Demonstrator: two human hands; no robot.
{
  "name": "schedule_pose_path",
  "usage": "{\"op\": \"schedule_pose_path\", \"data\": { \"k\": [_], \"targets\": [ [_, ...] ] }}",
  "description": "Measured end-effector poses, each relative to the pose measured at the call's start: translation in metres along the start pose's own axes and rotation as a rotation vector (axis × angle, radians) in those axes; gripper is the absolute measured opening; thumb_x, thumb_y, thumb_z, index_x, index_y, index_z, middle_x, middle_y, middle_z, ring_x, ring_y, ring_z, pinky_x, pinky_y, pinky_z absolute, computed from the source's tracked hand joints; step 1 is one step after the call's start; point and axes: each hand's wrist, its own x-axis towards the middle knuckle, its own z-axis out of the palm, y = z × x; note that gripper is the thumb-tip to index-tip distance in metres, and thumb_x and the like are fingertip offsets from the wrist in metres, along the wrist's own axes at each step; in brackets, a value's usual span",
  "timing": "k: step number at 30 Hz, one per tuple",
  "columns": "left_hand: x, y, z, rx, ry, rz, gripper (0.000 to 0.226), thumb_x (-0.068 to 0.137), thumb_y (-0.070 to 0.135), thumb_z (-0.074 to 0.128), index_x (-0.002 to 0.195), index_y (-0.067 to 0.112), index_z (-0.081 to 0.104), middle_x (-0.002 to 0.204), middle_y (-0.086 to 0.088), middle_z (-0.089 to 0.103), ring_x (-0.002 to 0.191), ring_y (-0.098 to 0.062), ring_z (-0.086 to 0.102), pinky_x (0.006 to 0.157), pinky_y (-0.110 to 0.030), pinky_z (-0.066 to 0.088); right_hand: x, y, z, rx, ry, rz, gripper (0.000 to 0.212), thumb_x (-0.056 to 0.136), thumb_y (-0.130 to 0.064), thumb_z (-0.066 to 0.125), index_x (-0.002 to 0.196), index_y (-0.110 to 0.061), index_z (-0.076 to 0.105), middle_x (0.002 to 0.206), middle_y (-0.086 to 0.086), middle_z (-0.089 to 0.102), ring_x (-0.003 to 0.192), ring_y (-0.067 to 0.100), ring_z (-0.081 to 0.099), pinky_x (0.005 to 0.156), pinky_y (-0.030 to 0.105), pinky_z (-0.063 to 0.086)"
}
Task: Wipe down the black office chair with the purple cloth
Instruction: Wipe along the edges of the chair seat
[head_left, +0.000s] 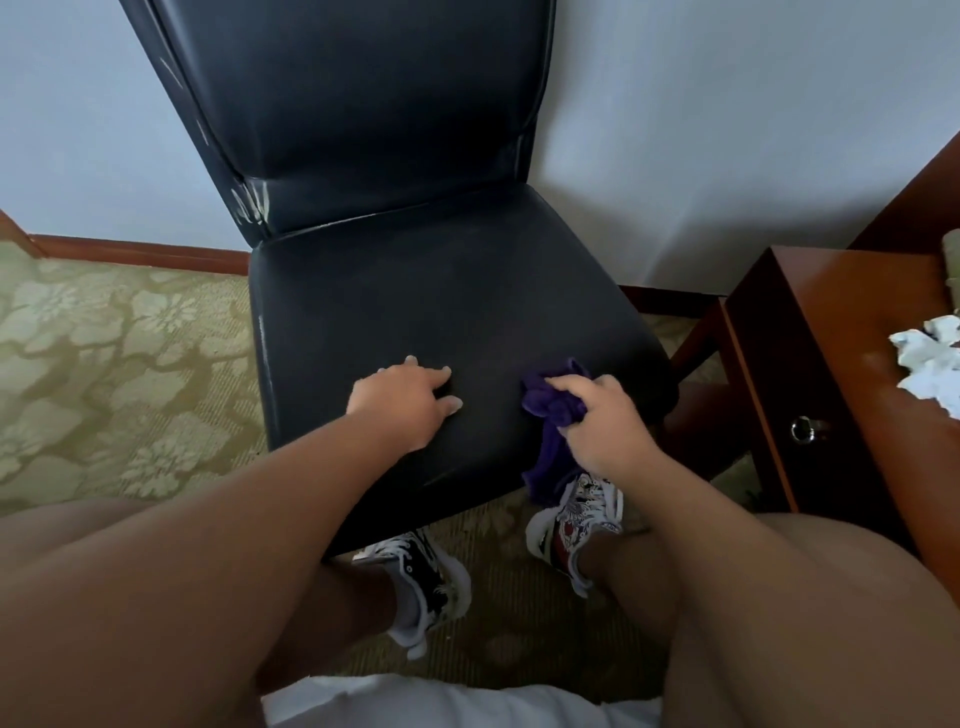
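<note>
Right hand (608, 422) grips purple cloth (549, 406) on black office chair (415, 291); left hand (406, 406) rests there, fingers straight.

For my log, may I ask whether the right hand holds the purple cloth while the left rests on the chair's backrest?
No: the head view shows the left hand on the seat, not the backrest; the right hand holds the purple cloth.

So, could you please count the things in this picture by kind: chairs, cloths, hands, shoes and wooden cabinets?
Black chair: 1
Purple cloth: 1
Hands: 2 (left hand, right hand)
Shoes: 2 (left shoe, right shoe)
Wooden cabinet: 1
Total: 7
</note>
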Motion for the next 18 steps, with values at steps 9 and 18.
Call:
{"op": "schedule_pose_path", "data": {
  "k": [9, 18],
  "targets": [
    [-0.034, -0.070, 0.009, 0.227, -0.124, 0.229, 0.055, 0.108, 0.044, 0.033, 0.159, 0.042, 0.012, 0.170, 0.003, -0.003, 0.156, -0.023, 0.001, 0.125, -0.047, 0.009, -0.014, -0.008, 0.029, 0.137, 0.174, 0.147, 0.051, 0.094, -0.005, 0.056, 0.140, -0.026, 0.052, 0.128, 0.006, 0.038, 0.114, 0.030, 0.053, 0.091, 0.025, 0.036],
    [-0.026, -0.063, 0.012, 0.286, -0.156, 0.231, 0.058, 0.107, 0.050, 0.032, 0.160, 0.039, 0.011, 0.169, -0.004, -0.003, 0.155, -0.029, 0.003, 0.125, -0.048, 0.008, -0.071, -0.054, 0.108, -0.084, -0.106, -0.277, 0.054, 0.094, -0.012, 0.055, 0.142, -0.036, 0.044, 0.129, 0.000, 0.037, 0.115, 0.025, 0.049, 0.095, 0.040, 0.050]
  ]
}}
